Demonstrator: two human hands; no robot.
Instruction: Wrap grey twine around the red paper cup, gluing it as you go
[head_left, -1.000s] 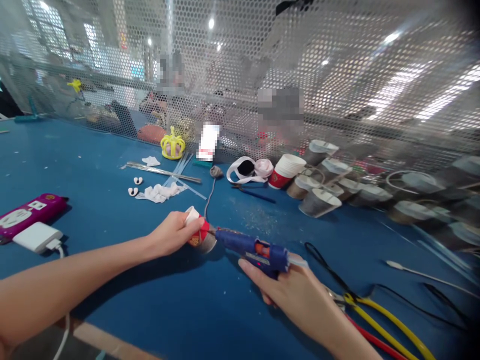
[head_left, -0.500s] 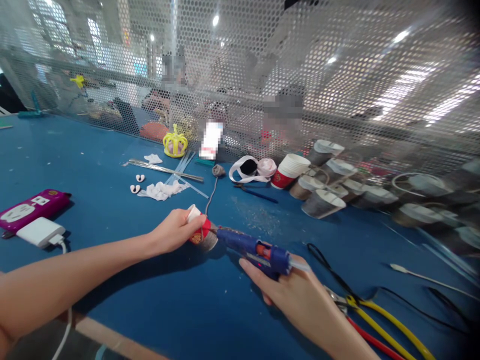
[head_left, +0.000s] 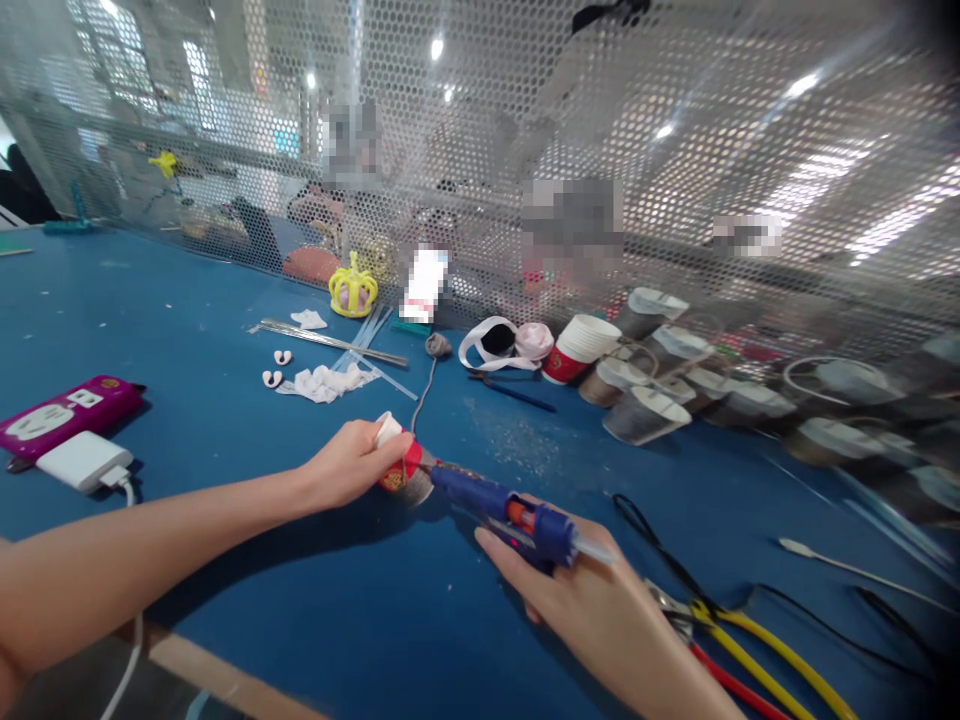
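My left hand (head_left: 352, 465) is closed around a red and white paper cup (head_left: 401, 472), which lies tilted on its side. Grey cord is wound about the cup's lower end, and its strand (head_left: 422, 402) runs back to a small grey ball of cord (head_left: 438, 345). In my right hand (head_left: 574, 590) is a blue hot glue gun (head_left: 495, 505) with a clear glue stick out of its rear and a small red light lit. The nozzle points left and meets the cup's side near the cord; whether it touches, I cannot tell.
Pliers with red and yellow handles (head_left: 750, 640) lie at front right, beside a black cable (head_left: 652, 535). Several cord-wrapped cups (head_left: 645, 415) and stacked paper cups (head_left: 581, 348) line the perforated screen (head_left: 465, 130). A purple power strip (head_left: 71, 415) and white charger (head_left: 84, 462) sit left.
The glue gun's tip has shifted slightly down and left along the cup. My left hand keeps its hold on the cup, nearly still.
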